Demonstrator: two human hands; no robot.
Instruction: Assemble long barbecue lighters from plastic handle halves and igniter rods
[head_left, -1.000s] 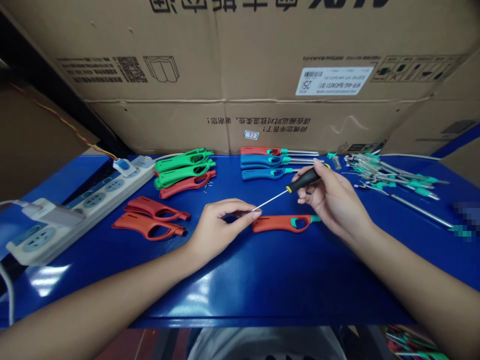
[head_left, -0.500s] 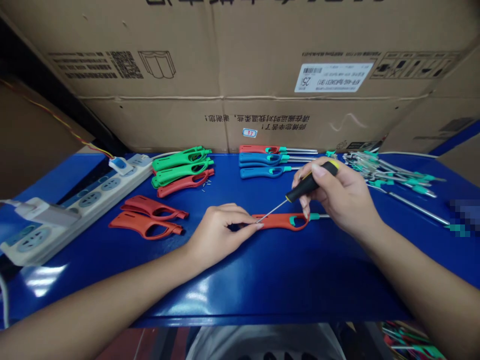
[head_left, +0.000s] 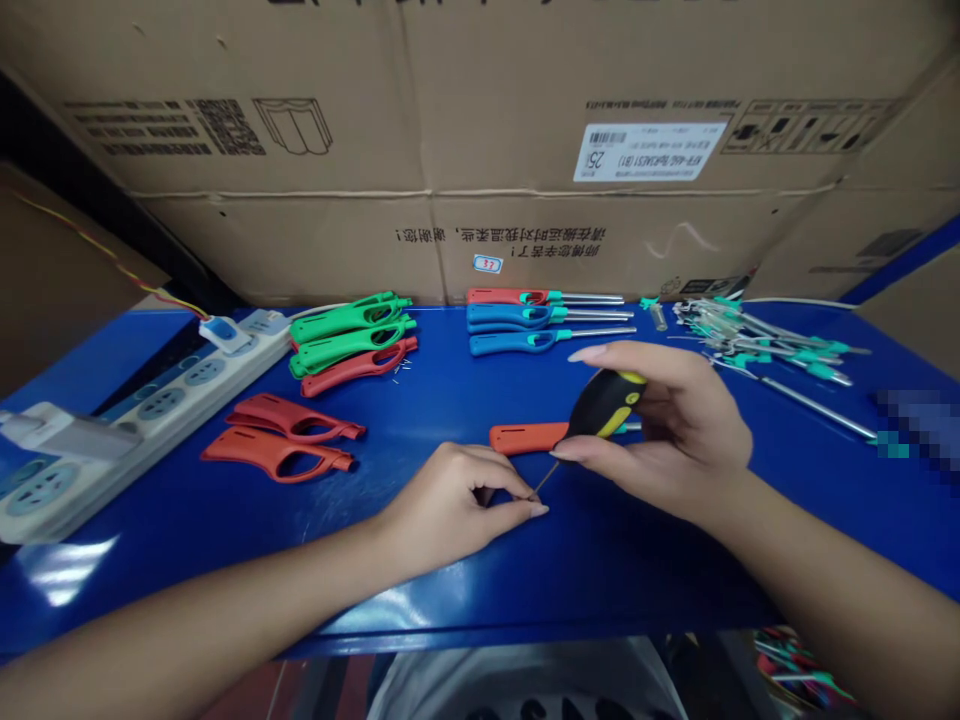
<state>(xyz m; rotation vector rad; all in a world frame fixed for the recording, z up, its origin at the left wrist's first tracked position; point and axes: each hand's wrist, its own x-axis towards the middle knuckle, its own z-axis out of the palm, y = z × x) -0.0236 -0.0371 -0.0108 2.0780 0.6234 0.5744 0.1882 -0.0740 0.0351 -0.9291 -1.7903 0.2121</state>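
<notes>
My right hand (head_left: 675, 430) grips a black and yellow screwdriver (head_left: 604, 405), its thin shaft slanting down to the left. At the screwdriver's tip, the thumb and fingers of my left hand (head_left: 469, 495) are pinched together low over the table; whatever is between them is too small to make out. Just behind the hands lies an orange gas lighter (head_left: 525, 437) with a green trigger, partly covered by the screwdriver and my right hand. Neither hand grips this lighter.
Blue lighters (head_left: 510, 343) and a red lighter (head_left: 499, 296) lie at the back. Green handle shells (head_left: 337, 350) and orange handle shells (head_left: 262, 452) are at left, beside a power strip (head_left: 161, 405). Metal tubes with green parts (head_left: 757, 335) are piled at right. A cardboard box (head_left: 420, 150) stands behind.
My left hand has left the orange lighter and come nearer the table's front edge. The screwdriver tip has followed, now off the lighter, and my right hand's grip has turned.
</notes>
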